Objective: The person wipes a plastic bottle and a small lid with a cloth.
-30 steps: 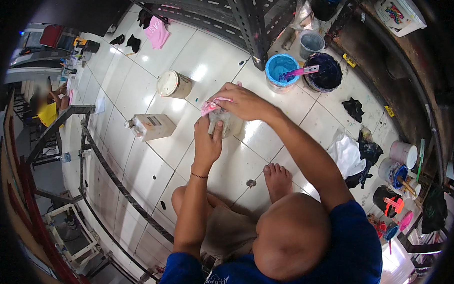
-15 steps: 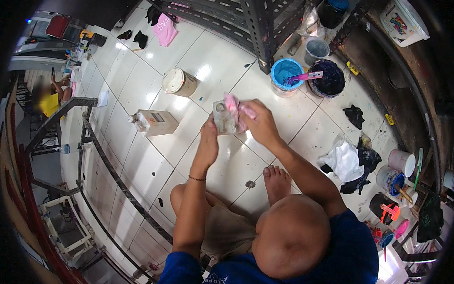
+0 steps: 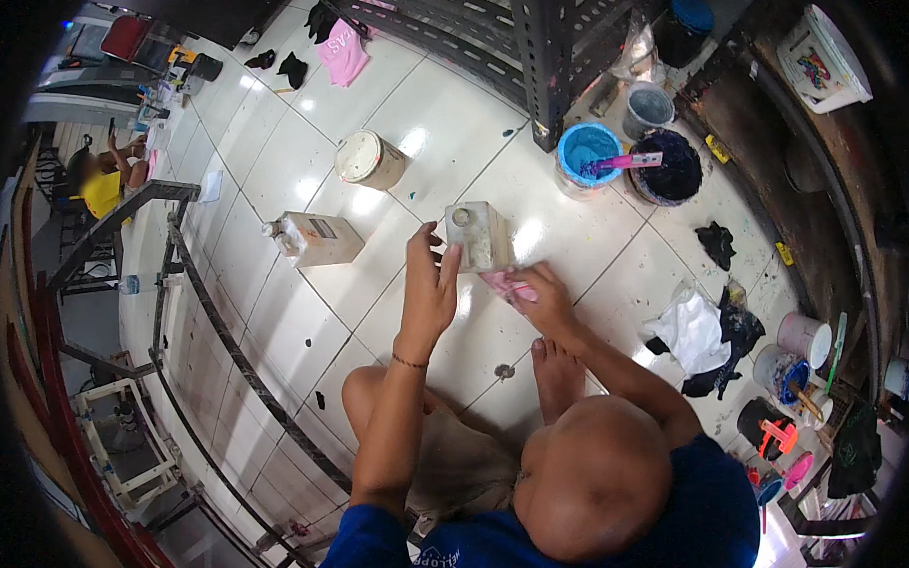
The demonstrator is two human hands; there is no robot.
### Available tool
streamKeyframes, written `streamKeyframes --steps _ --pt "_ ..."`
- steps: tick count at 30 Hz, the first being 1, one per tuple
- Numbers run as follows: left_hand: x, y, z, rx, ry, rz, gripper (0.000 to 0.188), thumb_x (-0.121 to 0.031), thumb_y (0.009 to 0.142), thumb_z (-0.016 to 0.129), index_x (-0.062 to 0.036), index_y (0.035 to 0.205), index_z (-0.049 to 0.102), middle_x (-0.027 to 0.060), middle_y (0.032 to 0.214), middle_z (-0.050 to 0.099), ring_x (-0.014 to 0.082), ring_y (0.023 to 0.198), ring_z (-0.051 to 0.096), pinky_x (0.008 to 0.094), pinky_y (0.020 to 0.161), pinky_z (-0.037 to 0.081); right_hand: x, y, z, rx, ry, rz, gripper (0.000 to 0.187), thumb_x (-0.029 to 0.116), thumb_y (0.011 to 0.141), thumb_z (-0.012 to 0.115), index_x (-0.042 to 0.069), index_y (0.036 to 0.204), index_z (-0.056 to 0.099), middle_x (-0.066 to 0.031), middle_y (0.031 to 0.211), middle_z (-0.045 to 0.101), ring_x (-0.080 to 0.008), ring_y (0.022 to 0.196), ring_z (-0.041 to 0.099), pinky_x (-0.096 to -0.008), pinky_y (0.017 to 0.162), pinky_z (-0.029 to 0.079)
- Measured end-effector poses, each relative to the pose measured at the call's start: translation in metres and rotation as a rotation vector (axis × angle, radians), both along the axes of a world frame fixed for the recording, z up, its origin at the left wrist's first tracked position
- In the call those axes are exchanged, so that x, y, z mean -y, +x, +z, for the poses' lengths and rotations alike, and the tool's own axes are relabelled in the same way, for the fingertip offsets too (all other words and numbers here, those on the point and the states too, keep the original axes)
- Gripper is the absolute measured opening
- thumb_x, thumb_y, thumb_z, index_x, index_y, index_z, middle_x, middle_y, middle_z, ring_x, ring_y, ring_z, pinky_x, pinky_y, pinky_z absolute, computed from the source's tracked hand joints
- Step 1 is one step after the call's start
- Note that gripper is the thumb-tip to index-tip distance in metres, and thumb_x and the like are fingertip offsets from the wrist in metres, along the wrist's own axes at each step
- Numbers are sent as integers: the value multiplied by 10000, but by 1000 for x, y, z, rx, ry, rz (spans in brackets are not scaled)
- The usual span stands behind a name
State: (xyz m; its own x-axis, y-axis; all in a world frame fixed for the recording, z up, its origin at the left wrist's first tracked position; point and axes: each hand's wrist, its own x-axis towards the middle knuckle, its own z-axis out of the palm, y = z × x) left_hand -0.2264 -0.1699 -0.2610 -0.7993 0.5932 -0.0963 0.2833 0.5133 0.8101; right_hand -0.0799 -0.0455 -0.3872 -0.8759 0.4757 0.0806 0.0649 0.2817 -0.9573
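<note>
A square, translucent jerrycan [image 3: 479, 237] with a round cap stands on the tiled floor in front of me. At its left side is my left hand [image 3: 430, 283], its fingers apart and holding nothing; whether they touch the can I cannot tell. My right hand [image 3: 546, 299] grips a pink cloth [image 3: 509, 286] low by the can's near right corner. To the left sits a second jerrycan [image 3: 318, 240], whitish and stained. A round lidded tub [image 3: 370, 161] stands farther off.
A blue paint bucket [image 3: 588, 158] with a pink-handled tool stands beside a dark paint bucket [image 3: 668, 168] by the rack post [image 3: 542, 67]. White cloth [image 3: 690, 332] and black rags lie at the right, near several paint pots. A metal frame [image 3: 242, 352] runs along my left. A person [image 3: 101, 192] sits far left.
My left hand has let go of the jerrycan, fingers spreading beside it. My right hand has brought the pink cloth down from the can's upper side toward its near corner.
</note>
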Motion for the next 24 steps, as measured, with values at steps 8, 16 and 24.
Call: streamKeyframes --steps 8,16,24 --pt "-1 -42 53 -768 -313 -761 311 -157 800 693 -224 1103 672 97 1327 476 328 1181 458 430 977 414 -28 1 -27 113 -274 -269 238 93 919 600 2 1139 610 -141 1030 659 -162 881 639 -292 746 521" --pt "-27 -62 66 -593 -203 -706 186 -156 815 695 -35 942 632 140 978 626 354 1001 559 428 860 448 -32 -29 54 -159 -530 -320 331 90 951 563 7 1270 520 -110 1141 609 -159 939 616 -289 734 533" --pt "-20 -63 120 -468 -117 -209 238 -193 905 641 40 868 606 173 771 610 265 657 577 353 605 451 -44 -57 11 240 327 33 274 203 925 550 86 1151 652 -209 948 632 -336 885 623 -438 754 526"
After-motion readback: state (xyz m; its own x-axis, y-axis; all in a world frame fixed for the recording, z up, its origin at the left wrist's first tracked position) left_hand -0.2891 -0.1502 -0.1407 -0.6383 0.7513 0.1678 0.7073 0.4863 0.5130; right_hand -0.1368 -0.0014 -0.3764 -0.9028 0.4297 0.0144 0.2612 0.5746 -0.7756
